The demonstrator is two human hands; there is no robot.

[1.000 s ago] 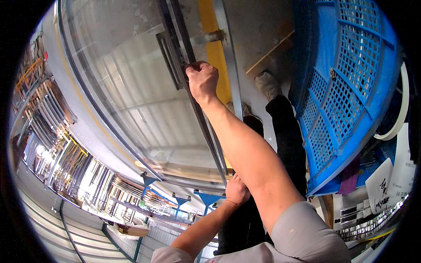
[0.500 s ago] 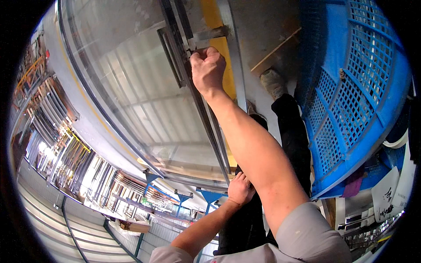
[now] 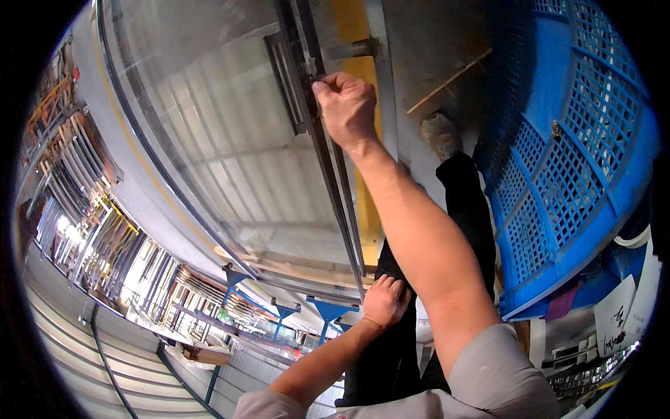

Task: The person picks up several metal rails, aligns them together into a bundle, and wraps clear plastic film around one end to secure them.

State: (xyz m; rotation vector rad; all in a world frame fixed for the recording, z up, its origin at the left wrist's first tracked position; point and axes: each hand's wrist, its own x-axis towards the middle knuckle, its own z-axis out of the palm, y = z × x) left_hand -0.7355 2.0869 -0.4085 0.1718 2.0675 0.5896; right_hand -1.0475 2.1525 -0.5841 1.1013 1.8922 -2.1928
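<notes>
A long dark bar (image 3: 329, 171) is seen in the upper middle, along the glass (image 3: 230, 160). Its long axis is slanted from the top edge down and right to the lower middle. The fingertips of the right hand (image 3: 347, 108) are pinched together against it, perhaps for careful work; what is pinched cannot be told. By the left hand (image 3: 386, 302), fingers are curled near its low end, maybe for steadiness; touch cannot be told.
</notes>
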